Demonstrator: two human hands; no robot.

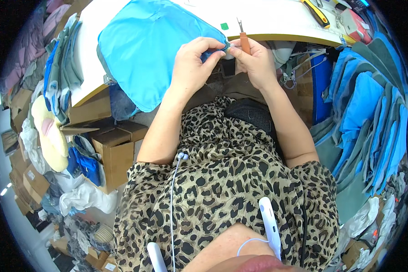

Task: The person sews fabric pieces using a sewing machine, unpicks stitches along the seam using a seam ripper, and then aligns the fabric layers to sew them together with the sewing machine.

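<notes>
A bright blue fabric piece (140, 50) with a dark grey-green underside lies partly on the white table and hangs over its front edge. My left hand (196, 63) pinches the right corner of this piece between thumb and fingers. Close beside it, my right hand (258, 65) holds a seam ripper (244, 41) with an orange-brown handle, its forked metal tip pointing up and away from the fabric. The right thumb and fingertip also meet at the fabric's corner, almost touching the left fingertips. What exactly lies between the fingertips is too small to make out.
On the white table (276, 16) lie a small green patch (224, 26) and a yellow-black utility knife (316, 13). Blue and grey-green fabric pieces (371, 109) hang at the right, more (61, 68) at the left. Cardboard boxes (115, 154) stand at lower left.
</notes>
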